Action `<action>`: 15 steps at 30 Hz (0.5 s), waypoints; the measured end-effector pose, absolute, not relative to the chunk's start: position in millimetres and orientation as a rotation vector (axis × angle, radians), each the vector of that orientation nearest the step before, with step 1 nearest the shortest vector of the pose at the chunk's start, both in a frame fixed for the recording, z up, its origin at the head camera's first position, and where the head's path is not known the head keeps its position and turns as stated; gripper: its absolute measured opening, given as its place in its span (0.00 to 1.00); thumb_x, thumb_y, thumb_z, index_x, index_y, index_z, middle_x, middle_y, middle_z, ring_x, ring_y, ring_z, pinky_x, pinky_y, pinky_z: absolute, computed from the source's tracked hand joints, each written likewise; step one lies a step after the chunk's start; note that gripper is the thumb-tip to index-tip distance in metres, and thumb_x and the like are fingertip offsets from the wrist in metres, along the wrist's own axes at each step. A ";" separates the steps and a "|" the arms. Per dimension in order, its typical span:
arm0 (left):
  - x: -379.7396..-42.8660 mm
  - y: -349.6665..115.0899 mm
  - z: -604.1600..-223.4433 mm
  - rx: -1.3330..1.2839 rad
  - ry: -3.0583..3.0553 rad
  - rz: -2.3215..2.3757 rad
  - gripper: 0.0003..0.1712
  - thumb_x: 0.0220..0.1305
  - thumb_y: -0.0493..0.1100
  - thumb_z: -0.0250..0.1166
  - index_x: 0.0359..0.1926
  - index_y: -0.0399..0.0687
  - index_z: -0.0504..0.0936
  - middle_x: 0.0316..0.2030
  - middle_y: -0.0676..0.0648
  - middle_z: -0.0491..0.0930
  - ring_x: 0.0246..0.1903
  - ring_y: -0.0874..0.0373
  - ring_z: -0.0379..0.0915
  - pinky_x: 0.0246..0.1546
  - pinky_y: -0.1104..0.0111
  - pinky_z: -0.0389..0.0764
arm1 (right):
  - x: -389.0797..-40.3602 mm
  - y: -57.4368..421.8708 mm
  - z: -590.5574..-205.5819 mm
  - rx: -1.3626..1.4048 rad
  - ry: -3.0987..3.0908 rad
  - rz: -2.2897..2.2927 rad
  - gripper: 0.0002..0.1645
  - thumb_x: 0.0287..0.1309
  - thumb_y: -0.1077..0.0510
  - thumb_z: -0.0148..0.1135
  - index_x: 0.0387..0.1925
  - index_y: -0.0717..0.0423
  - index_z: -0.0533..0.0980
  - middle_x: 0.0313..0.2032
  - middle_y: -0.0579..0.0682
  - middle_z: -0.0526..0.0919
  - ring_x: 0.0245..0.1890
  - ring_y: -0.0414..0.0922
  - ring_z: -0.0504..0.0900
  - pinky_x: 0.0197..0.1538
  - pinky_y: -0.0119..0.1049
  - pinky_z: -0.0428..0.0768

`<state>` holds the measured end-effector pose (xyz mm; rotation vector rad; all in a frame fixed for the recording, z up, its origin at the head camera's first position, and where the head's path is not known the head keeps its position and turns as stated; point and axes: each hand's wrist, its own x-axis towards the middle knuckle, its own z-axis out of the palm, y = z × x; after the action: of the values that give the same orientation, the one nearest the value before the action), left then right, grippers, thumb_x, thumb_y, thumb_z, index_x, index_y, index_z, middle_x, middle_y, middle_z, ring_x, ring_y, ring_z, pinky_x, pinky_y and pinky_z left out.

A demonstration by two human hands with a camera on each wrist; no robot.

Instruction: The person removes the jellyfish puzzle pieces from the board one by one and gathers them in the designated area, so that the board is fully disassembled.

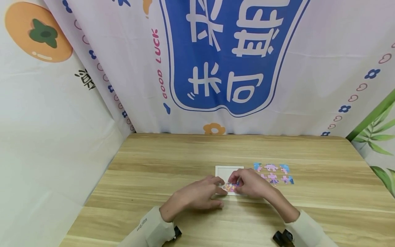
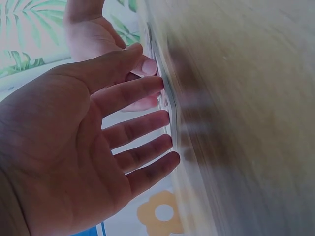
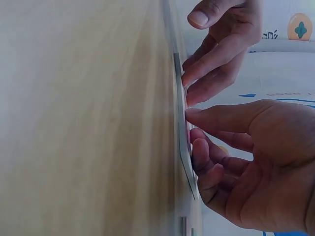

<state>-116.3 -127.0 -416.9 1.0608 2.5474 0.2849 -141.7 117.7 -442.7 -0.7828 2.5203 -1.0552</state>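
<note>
A white puzzle tray (image 1: 223, 171) lies flat on the table, with colourful puzzle pieces (image 1: 229, 187) along its near side. My left hand (image 1: 205, 194) touches the tray's left part with nearly straight, spread fingers; in the left wrist view the fingertips (image 2: 165, 118) meet its edge. Over the right half, my right hand (image 1: 252, 183) has thumb and forefinger at a small purple-blue puzzle piece (image 1: 237, 184), seemingly pinching it low against the tray. The other right fingers are curled in, as the right wrist view shows. The hands hide part of the tray and that piece.
Several loose pink, purple and blue puzzle pieces (image 1: 271, 167) lie in two rows to the right of the tray. The wood-grain table (image 1: 172, 154) ends at a printed cloth (image 1: 145, 113) behind, and another white cloth (image 1: 55, 137) hangs at the left.
</note>
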 end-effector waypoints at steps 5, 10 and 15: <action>-117.2 -127.9 -419.1 1.069 2.553 0.315 0.25 0.75 0.58 0.69 0.69 0.60 0.84 0.76 0.49 0.72 0.76 0.51 0.68 0.75 0.58 0.75 | -142.8 116.7 -444.2 -0.753 2.516 -1.076 0.13 0.57 0.69 0.76 0.43 0.54 0.86 0.39 0.45 0.88 0.37 0.36 0.82 0.42 0.28 0.83; -116.5 -130.6 -419.9 1.078 2.546 0.322 0.26 0.75 0.58 0.68 0.70 0.61 0.84 0.76 0.50 0.72 0.76 0.52 0.66 0.75 0.58 0.75 | -143.3 116.8 -445.7 -0.741 2.513 -1.085 0.14 0.57 0.69 0.77 0.42 0.54 0.87 0.39 0.45 0.88 0.36 0.36 0.82 0.42 0.28 0.83; -116.6 -131.9 -420.5 1.080 2.532 0.328 0.27 0.76 0.58 0.68 0.71 0.61 0.83 0.77 0.49 0.70 0.77 0.52 0.65 0.75 0.58 0.75 | -141.8 117.4 -446.3 -0.743 2.530 -1.085 0.13 0.56 0.70 0.77 0.42 0.54 0.87 0.39 0.46 0.89 0.36 0.35 0.83 0.41 0.28 0.83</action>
<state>-116.6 -131.9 -420.5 1.0796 2.5322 0.3279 -141.8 117.4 -446.3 -0.7433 2.5296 -1.0854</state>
